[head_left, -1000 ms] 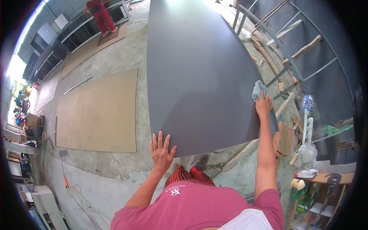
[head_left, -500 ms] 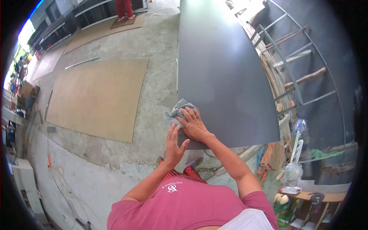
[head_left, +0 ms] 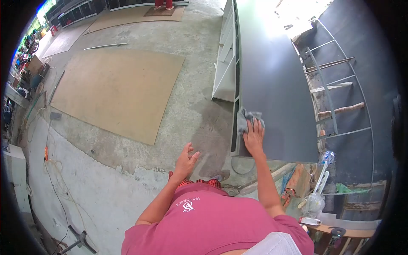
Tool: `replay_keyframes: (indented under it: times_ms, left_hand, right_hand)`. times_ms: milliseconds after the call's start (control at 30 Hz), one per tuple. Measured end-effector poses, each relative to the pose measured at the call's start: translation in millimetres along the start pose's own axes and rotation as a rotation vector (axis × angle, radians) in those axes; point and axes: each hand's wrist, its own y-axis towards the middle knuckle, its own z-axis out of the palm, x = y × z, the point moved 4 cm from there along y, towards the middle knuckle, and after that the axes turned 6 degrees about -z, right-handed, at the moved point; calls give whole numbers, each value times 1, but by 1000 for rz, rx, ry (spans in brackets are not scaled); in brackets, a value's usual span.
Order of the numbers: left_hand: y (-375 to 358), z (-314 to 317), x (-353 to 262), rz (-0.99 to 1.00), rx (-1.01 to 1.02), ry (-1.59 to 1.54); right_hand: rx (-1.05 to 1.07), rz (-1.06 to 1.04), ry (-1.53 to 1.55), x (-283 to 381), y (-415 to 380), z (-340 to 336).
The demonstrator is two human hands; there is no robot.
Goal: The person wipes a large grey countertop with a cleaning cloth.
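A grey cloth (head_left: 243, 120) lies bunched on the near left part of a large dark grey panel (head_left: 276, 93). My right hand (head_left: 254, 138) presses on the cloth, its fingers laid over the lower right side of it. The panel forms the top of a frame whose open left side shows below the edge. My left hand (head_left: 187, 161) hovers over the concrete floor, left of the panel's near corner, with its fingers apart and nothing in it.
A brown board (head_left: 119, 91) lies on the floor at the left. White shelving (head_left: 225, 72) stands against the panel's left side. Metal racks (head_left: 335, 85) are on the right. Another person's feet (head_left: 163, 7) show at the top. A cable and an orange connector (head_left: 46, 153) lie lower left.
The view has shifted, showing the panel's open left side. My left hand has moved away from the cloth and the panel. My right hand stays on the cloth, now further right in view.
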Motion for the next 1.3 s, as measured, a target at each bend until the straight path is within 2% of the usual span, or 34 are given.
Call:
replay_keyframes:
  times_ms: [133, 300, 367, 433, 500, 533, 600, 633, 667, 700, 767, 800, 867, 933, 967, 1033, 1067, 1133, 1167, 1233, 1300]
  left_hand:
    - [4, -23, 0, -7, 37, 50]
    - [19, -16, -2, 23, 124, 80]
    - [20, -2, -19, 169, 126, 151]
    - [20, 18, -38, 191, 191, 52]
    - [21, 43, -53, 390, 214, 57]
    - [23, 54, -61, 382, 208, 50]
    - [18, 71, -86, 520, 138, 106]
    - [23, 83, -86, 509, 134, 88]
    - [29, 95, -85, 630, 110, 108]
    - [33, 108, -83, 752, 82, 132]
    - [47, 139, -68, 685, 130, 139]
    - [51, 154, -57, 625, 190, 154]
    - [55, 170, -46, 571, 179, 193]
    - [55, 176, -44, 625, 80, 177]
    - [56, 180, -41, 596, 71, 127]
    - [59, 181, -44, 562, 57, 26]
    - [62, 180, -47, 532, 46, -71]
    - [78, 184, -55, 523, 24, -101]
    - [90, 184, -59, 512, 4, -128]
    - [138, 191, -61, 427, 156, -194]
    - [188, 197, -69, 456, 150, -237]
  right_hand:
    - [26, 23, -41, 17, -61, -8]
    - [-29, 28, -88, -7, -14, 5]
    - [-143, 69, -120, -24, 25, 14]
    - [-204, 123, -125, -26, 55, 12]
    - [-198, 155, -147, -11, 53, 17]
    - [-210, 187, -177, -3, 55, 20]
    - [-198, 153, -175, 30, 32, 12]
    - [-170, 50, -105, 47, 18, 8]
    - [-140, -53, -33, 57, 5, 1]
    - [-127, -65, -42, 59, -6, -12]
    - [-23, -25, 353, 58, -22, -28]
    - [-16, -25, 352, 44, -28, -35]
    - [307, 221, 886, -7, -35, -43]
    - [53, 200, 537, -53, -40, -67]
    - [61, 194, 530, -78, -44, -65]
    - [-167, 280, 160, -128, -58, -50]
    - [-168, 276, 159, -133, -62, -36]
    - [-41, 477, -248, -142, -69, -13]
    - [-56, 482, -217, -144, -70, -11]
    - [-70, 476, -212, -153, -70, -4]
    - [-89, 486, -198, -149, -77, -4]
